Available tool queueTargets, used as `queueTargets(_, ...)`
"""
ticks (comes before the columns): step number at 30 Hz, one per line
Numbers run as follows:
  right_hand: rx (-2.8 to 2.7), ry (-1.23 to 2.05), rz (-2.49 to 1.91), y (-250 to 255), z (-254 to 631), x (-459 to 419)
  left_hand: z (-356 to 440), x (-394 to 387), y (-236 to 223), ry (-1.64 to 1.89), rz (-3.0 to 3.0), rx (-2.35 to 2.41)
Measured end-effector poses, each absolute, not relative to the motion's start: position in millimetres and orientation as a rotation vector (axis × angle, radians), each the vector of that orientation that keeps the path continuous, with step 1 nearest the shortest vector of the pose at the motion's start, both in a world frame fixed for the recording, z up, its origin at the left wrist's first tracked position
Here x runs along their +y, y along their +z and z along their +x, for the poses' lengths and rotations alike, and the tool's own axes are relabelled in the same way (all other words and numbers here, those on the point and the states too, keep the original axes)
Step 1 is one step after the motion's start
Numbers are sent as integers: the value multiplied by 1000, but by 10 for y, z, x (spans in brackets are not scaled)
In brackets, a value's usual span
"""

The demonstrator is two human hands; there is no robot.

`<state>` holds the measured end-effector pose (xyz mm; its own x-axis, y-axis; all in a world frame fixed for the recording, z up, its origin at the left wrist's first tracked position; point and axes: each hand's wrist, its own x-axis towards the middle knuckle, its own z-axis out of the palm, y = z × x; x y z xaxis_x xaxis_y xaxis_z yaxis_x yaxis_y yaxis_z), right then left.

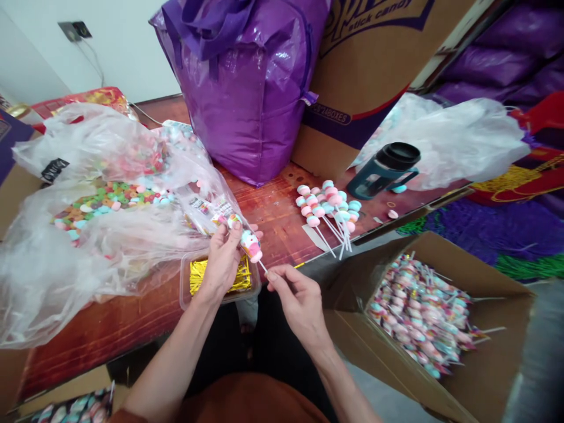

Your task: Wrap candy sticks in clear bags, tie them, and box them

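Observation:
A stick of pink, white and blue marshmallows point(252, 245) is held between my two hands over the table's front edge. My left hand point(224, 254) is closed around its upper end, where a printed clear wrapper shows. Lower down, my right hand point(296, 294) pinches the white stick with thumb and fingertips. Beneath my left hand stands a clear plastic tub point(185, 292) of gold twist ties point(200, 275). Several unwrapped marshmallow sticks point(328, 202) lie in a bunch on the table to the right.
Clear bags of small colourful candies point(110, 202) spread over the left side. A purple bag point(251, 88) and large carton point(365, 64) stand behind. A dark bottle point(383, 170) sits at right. Below it, an open cardboard box point(497, 341) holds many wrapped marshmallow sticks point(423, 311).

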<state>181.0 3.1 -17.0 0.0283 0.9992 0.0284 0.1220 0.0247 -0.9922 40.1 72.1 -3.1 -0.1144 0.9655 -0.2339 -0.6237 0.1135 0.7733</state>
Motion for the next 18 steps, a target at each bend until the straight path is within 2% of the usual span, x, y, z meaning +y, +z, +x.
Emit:
queueTargets(5,-1210,1115,-1293,-134,1692,137,467,682,-73,1399,483,918)
queueTargets(12,-1128,1456,-1169,-114,1771,113,348,736,-62,1420,392,897)
queueTargets(18,-989,1443,-1217,-242,1698,142,449,632,-76,1358,428,904)
